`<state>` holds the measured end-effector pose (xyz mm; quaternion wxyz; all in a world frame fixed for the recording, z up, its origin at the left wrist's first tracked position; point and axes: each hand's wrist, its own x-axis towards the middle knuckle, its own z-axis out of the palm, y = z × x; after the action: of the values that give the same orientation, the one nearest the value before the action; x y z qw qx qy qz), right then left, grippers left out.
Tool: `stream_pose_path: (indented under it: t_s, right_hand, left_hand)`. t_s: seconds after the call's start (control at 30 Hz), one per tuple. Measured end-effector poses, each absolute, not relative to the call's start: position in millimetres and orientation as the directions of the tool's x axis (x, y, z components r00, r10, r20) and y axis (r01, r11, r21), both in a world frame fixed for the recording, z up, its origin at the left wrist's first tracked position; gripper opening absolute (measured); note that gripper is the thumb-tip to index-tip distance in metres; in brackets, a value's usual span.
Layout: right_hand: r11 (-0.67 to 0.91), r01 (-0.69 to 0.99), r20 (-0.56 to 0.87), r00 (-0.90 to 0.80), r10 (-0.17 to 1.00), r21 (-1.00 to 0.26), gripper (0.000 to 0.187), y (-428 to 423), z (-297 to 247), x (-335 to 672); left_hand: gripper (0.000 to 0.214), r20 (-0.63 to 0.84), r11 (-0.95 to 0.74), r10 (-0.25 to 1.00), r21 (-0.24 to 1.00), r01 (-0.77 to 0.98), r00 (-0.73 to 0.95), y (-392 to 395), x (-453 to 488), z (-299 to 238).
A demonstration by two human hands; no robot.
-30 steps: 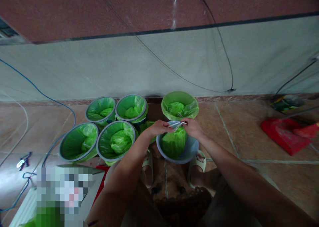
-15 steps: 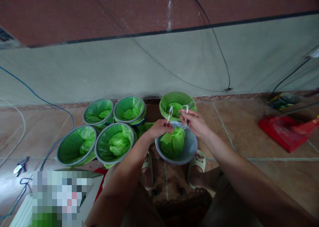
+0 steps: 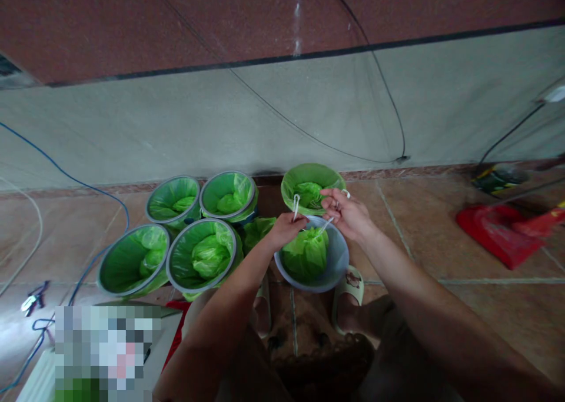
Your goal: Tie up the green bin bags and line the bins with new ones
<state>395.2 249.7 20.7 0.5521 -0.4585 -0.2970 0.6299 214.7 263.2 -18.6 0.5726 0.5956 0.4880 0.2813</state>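
A green drawstring bag [image 3: 304, 253], its neck gathered, sits inside a grey-blue bin [image 3: 338, 258] between my feet. Above the neck, my left hand [image 3: 288, 228] is closed on a white drawstring [image 3: 296, 203], whose loop sticks up past the fingers. The other white drawstring [image 3: 325, 226] runs from the bag to my right hand [image 3: 346, 211], which grips it with bent fingers; a bit of its loop shows beyond them. Just behind stands a green-lined bin [image 3: 293, 181] with bunched green plastic in it.
Several grey-rimmed bins [image 3: 170, 272] lined with green bags stand to the left. A red dustpan [image 3: 488, 234] lies on the tiles at right. Cables hang along the wall [image 3: 176, 119], and a blue cable [image 3: 83, 181] crosses the left floor. Slippers [image 3: 354, 281] flank the middle bin.
My right hand has shifted slightly right, and its loop now shows beyond the fingers. The left hand has moved slightly, still holding its drawstring. The bag stays in the bin.
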Motion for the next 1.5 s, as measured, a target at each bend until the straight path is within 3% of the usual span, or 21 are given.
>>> stream_pose_path:
  t_s: [0.1, 0.23, 0.33, 0.43, 0.53, 0.63, 0.73, 0.83, 0.93, 1.03, 1.17, 1.27, 1.37, 1.43, 1.5]
  right_hand:
    - [-0.297, -0.314, -0.336, 0.075, 0.939, -0.902, 0.031, 250.1, 17.7, 392.7]
    - [-0.399, -0.114, -0.409, 0.081, 0.909, -0.91, 0.027, 246.3, 8.5, 385.8]
    - [-0.374, 0.013, -0.374, -0.063, 0.925, -0.927, 0.042, 238.7, 4.8, 372.7]
    - [-0.289, 0.082, -0.3, -0.216, 0.929, -0.954, 0.033, 230.5, 3.1, 356.7]
    - [-0.219, 0.18, -0.266, -0.303, 0.915, -0.959, 0.015, 225.4, 0.9, 346.3]
    - [-0.21, 0.177, -0.261, -0.35, 0.9, -0.962, 0.03, 225.1, 0.9, 348.0]
    - [-0.276, 0.049, -0.278, -0.304, 0.911, -0.96, 0.041, 229.0, 7.5, 359.9]
    - [-0.338, -0.073, -0.302, -0.301, 0.905, -0.938, 0.046, 233.9, 19.6, 373.0]
    - [-0.367, -0.16, -0.305, -0.314, 0.899, -0.917, 0.044, 237.9, 28.4, 382.4]
    - [-0.346, -0.27, -0.296, -0.211, 0.932, -0.898, 0.041, 242.0, 28.1, 390.3]
    - [-0.304, -0.332, -0.306, -0.047, 0.951, -0.893, 0.045, 247.3, 22.4, 399.0]
    - [-0.249, -0.291, -0.302, 0.153, 0.941, -0.924, 0.046, 249.1, 20.9, 398.1]
    - [-0.16, -0.239, -0.236, 0.336, 0.912, -0.958, 0.046, 247.2, 20.9, 388.0]
    - [-0.113, -0.226, -0.189, 0.349, 0.918, -0.968, 0.047, 243.7, 21.5, 378.1]
    - [-0.094, -0.206, -0.151, 0.279, 0.948, -0.974, 0.042, 239.7, 22.9, 369.4]
  left_hand:
    - [0.029, -0.05, -0.01, 0.97, 0.97, 0.243, 0.24, 268.1, 214.7, -17.4]
    - [0.023, 0.235, -0.245, 0.962, 0.968, 0.054, 0.141, 276.7, 206.3, 6.6]
    - [0.021, 0.332, -0.333, 0.923, 0.943, -0.032, 0.194, 274.9, 204.8, 26.8]
    - [0.022, 0.34, -0.336, 0.876, 0.939, -0.075, 0.342, 268.0, 209.4, 38.5]
    - [0.027, 0.292, -0.289, 0.859, 0.955, -0.072, 0.421, 265.6, 213.2, 40.4]
    - [0.036, 0.118, -0.118, 0.939, 0.993, -0.018, 0.324, 271.9, 211.1, 33.5]
    - [0.049, -0.14, 0.149, 0.979, 0.987, -0.052, 0.145, 278.7, 208.3, 18.6]
    - [0.048, -0.286, 0.307, 0.933, 0.949, -0.068, 0.217, 274.8, 214.2, -1.4]
    - [0.032, -0.242, 0.276, 0.857, 0.961, -0.009, 0.454, 263.0, 226.3, -17.8]
    - [0.023, -0.163, 0.166, 0.803, 0.985, 0.048, 0.573, 254.9, 233.8, -22.7]
    - [0.024, -0.153, 0.164, 0.838, 0.986, 0.026, 0.524, 254.7, 235.4, -21.6]
    - [0.022, -0.26, 0.276, 0.862, 0.961, 0.029, 0.436, 255.5, 237.4, -29.6]
    - [0.019, -0.375, 0.347, 0.864, 0.927, 0.142, 0.337, 254.3, 240.1, -43.0]
    - [0.022, -0.406, 0.323, 0.85, 0.905, 0.275, 0.336, 251.9, 241.2, -49.0]
    - [0.028, -0.355, 0.186, 0.819, 0.908, 0.376, 0.45, 247.3, 242.0, -49.4]
